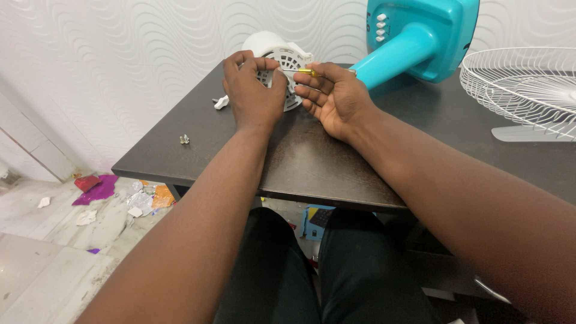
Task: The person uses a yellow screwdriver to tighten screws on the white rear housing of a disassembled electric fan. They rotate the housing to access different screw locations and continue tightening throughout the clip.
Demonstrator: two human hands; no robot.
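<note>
Now left hand [255, 96] grip holding round white plastic fan cover [288, 63], right hand [333, 96] grip pinching thin yellow-handled screwdriver [303, 71], on dark wooden counter [312, 162], teal plastic fan base [420, 36] nearby.

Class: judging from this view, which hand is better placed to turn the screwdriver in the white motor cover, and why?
Right. The right hand already holds the screwdriver, tip at the motor cover. The left hand grips the cover, steadying it.
</note>
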